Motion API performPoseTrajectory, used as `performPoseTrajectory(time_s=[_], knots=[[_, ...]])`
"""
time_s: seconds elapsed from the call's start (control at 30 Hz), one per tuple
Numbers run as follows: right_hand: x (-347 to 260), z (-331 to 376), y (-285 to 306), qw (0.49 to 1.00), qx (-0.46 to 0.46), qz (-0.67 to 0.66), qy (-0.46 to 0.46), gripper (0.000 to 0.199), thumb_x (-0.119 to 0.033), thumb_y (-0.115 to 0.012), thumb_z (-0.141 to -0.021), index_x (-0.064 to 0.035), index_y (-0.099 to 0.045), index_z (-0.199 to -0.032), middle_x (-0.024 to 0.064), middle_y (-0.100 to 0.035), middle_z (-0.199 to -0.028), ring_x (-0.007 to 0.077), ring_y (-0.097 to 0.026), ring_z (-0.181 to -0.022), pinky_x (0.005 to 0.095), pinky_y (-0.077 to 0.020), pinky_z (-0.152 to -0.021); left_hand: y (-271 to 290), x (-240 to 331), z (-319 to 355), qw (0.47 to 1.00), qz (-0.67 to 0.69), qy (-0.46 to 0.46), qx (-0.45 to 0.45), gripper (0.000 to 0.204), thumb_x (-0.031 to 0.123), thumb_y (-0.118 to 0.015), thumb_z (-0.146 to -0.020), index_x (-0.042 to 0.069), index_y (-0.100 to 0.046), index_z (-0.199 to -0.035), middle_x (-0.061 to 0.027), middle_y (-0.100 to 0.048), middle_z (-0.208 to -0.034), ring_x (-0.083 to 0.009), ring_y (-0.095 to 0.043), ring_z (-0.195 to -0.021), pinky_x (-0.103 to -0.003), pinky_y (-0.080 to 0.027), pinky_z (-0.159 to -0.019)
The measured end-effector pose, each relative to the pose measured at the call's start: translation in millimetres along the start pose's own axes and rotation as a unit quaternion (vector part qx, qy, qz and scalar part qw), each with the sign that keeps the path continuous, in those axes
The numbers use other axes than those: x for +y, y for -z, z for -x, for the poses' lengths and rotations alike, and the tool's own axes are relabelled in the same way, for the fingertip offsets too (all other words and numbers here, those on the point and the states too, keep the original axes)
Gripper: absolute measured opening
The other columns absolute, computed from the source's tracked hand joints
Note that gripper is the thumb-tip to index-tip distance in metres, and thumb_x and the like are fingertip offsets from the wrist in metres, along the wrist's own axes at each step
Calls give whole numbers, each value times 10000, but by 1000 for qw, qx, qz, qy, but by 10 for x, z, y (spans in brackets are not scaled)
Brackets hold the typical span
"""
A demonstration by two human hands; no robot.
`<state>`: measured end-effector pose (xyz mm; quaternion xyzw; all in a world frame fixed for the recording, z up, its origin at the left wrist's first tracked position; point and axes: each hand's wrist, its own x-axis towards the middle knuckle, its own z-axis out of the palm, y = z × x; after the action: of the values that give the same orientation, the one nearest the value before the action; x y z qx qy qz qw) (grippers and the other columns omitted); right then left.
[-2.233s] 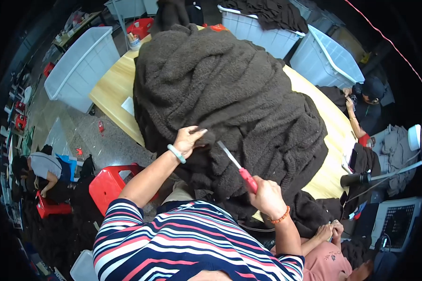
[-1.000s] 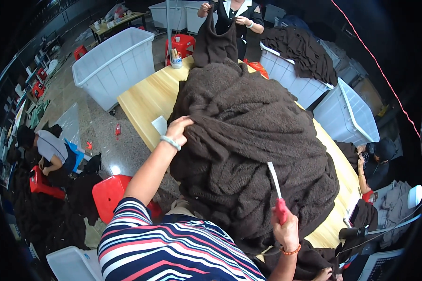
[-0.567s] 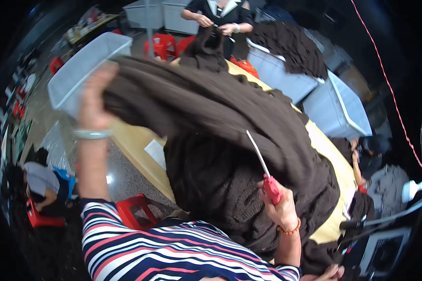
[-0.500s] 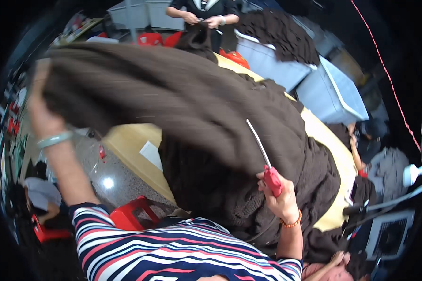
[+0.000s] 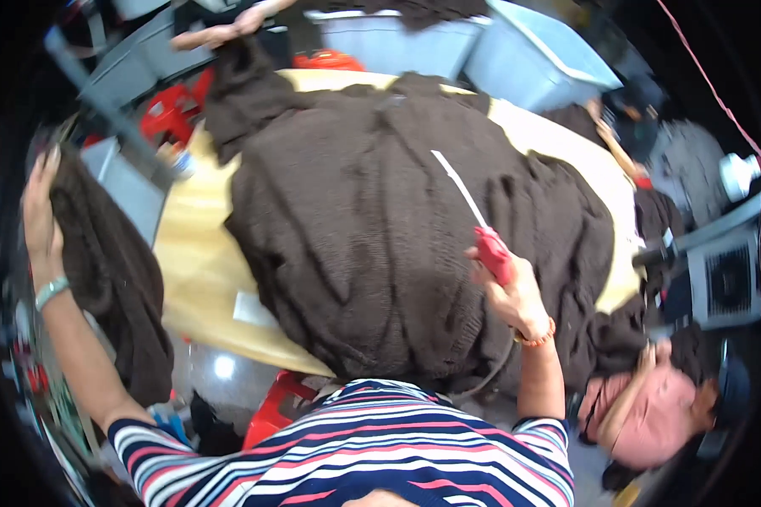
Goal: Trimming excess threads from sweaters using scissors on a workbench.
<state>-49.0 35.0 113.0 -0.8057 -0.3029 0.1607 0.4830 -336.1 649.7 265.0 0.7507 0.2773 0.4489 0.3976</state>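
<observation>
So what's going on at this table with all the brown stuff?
A person in a striped top is handling dark brown knitwear. Their left hand holds a brown piece out past the table's left side, where it hangs down. Their right hand grips a red-handled tool with a thin metal shaft, pointing out over a brown pile on the pale wooden table. Across the table, a co-worker's hands are at more brown cloth.
</observation>
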Motion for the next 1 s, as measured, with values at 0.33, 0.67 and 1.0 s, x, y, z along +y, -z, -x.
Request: performPoseTrajectory(time_s=[0.33,0.67,1.0], knots=[[414,731,378,982,178,-8,-70,147,-131,-614,-914,-28,-647,-1014,120,-654,-747,219,-640,-668,331,-515,-684,-2112,-1798,-1350,961,-195,-51,-189,471,209,-620,-979,-6,-494,-1379,-104,-605,-1267,-162,-560,-1194,-278,-442,-999],[1111,2284,1307,905,354,-9,-235,186,-135,-605,-966,-6,-665,-1085,15,-654,-757,78,-596,-686,253,-477,-639,-4737,1685,3035,758,50,-275,-590,361,81,-738,-814,41,-641,-1160,-138,-653,-1147,-256,-641,-1016,-345,-521,-849],[1844,3324,1768,895,357,4,-266,175,-105,-589,-932,-5,-657,-1057,121,-681,-737,215,-710,-722,327,-541,-696,-6878,1810,5375,735,-60,-507,-446,534,40,-644,-795,54,-532,-1317,-242,-498,-1347,-428,-518,-1178,-449,-478,-947]])
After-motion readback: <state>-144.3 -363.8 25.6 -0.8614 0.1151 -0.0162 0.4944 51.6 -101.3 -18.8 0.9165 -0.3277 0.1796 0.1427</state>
